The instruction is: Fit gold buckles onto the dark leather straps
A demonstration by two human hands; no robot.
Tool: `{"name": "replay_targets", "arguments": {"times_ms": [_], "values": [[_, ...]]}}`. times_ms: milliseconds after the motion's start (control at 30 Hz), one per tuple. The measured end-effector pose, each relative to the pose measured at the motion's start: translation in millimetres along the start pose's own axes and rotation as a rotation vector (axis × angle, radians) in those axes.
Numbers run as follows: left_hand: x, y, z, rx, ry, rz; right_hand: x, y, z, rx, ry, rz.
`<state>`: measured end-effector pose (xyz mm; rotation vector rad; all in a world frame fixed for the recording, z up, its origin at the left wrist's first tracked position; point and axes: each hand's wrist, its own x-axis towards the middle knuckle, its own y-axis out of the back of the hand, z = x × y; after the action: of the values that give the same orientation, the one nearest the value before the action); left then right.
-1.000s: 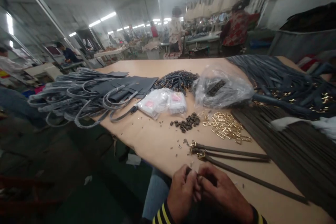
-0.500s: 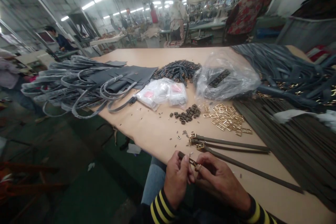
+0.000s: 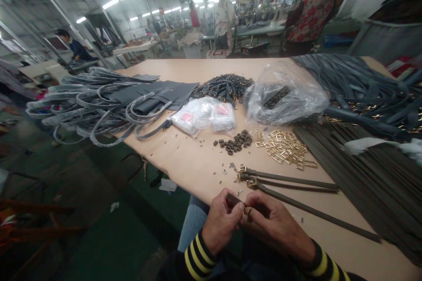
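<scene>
Both hands meet above the near edge of the table. Pinched in my left hand (image 3: pixel 224 216) is the end of a dark olive strap (image 3: pixel 233 199). My right hand (image 3: pixel 275 221) grips a gold buckle (image 3: pixel 247 210) at that strap's end, thumb and fingers closed around it. Fingers hide part of the buckle and most of the strap. Just beyond the hands lie a few finished-looking straps with gold buckles (image 3: pixel 253 183). Farther off are a heap of loose gold buckles (image 3: pixel 286 148) and a pile of small dark strap loops (image 3: pixel 235 142).
White plastic packets (image 3: pixel 204 116) and a large clear bag (image 3: pixel 285 96) stand mid-table. Dark blue bag parts with wrapped handles (image 3: pixel 108 101) overhang the left edge. Long olive strips (image 3: pixel 359 175) and blue straps (image 3: pixel 372 92) cover the right side. Several people are in the background.
My left thumb has come closer to the buckle, and the hands have drawn together around the strap end. The straps and piles on the table stay in place.
</scene>
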<state>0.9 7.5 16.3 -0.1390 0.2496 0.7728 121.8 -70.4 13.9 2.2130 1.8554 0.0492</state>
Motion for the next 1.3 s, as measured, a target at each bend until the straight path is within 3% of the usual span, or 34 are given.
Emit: {"name": "replay_targets", "arguments": {"times_ms": [233,500,700,833,1033,1167,1300], "values": [[0,3.0,-3,-0.165,0.038,-0.103,-2,0,-6,-0.079,0.051,-0.06],[0,-0.1,-2,-0.112,0.056,-0.05,-4,-5,7,-0.391,0.248,0.125],[-2,3.1,-1,0.022,0.007,-0.051,-3,-2,-3,-0.247,0.09,0.033],[-5,1.0,1,0.241,-0.066,0.028,-2,0,-4,-0.204,0.044,0.017],[-12,-4.9,4,0.459,-0.166,0.051,-2,-1,2,-0.101,0.015,0.028],[-17,0.9,6,0.352,-0.257,-0.059,-2,4,0,0.062,-0.026,0.03],[-18,10.4,6,-0.043,-0.203,-0.278,-2,12,-4,0.184,0.03,-0.097]]}}
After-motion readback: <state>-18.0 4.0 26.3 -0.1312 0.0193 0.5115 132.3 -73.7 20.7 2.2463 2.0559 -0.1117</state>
